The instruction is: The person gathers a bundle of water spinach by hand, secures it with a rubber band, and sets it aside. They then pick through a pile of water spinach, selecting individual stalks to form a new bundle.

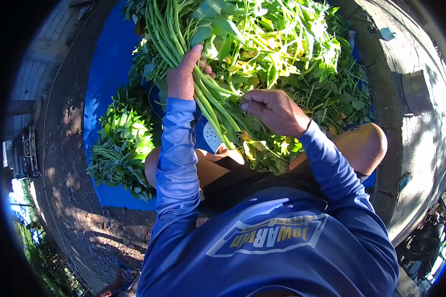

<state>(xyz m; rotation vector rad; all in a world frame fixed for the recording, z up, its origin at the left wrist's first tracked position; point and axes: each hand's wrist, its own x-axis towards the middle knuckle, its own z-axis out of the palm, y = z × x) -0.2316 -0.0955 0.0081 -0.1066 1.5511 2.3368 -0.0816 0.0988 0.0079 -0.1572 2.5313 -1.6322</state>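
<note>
Stem bunch (207, 101) is held at 11 o'clock, gripped by left hand (186, 74), fingers curled closed around it. Bunch's near side is pinched by right hand (277, 110) at 2 o'clock, thumb and fingers nearly together. Leafy heap (287, 42) is spread at 1 o'clock; smaller pile (126, 136) is laid on blue tarp (104, 81) at 9.
</note>
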